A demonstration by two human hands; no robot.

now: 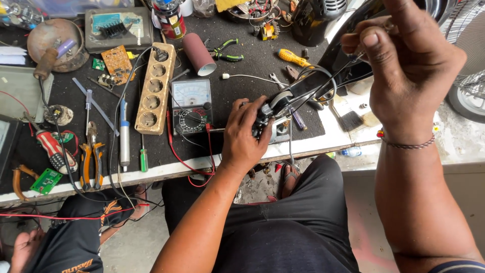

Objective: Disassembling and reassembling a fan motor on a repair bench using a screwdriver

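Observation:
My left hand (245, 134) grips a small black and grey part (275, 108) with wires, resting at the front edge of the black bench mat (237, 60). My right hand (404, 65) is raised at the upper right, its fingers pinched on thin black wires (348, 65) that run down to that part. An analog multimeter (191, 105) lies just left of my left hand, with a red lead looping off the bench edge.
A beige power strip (153, 88), a blue-tipped desoldering pump (124, 136), orange-handled pliers (91, 159), screwdrivers, circuit boards and a brush (348, 119) crowd the bench. A fan guard (470, 60) stands at the right. Another person's knee and hand (25, 247) show at lower left.

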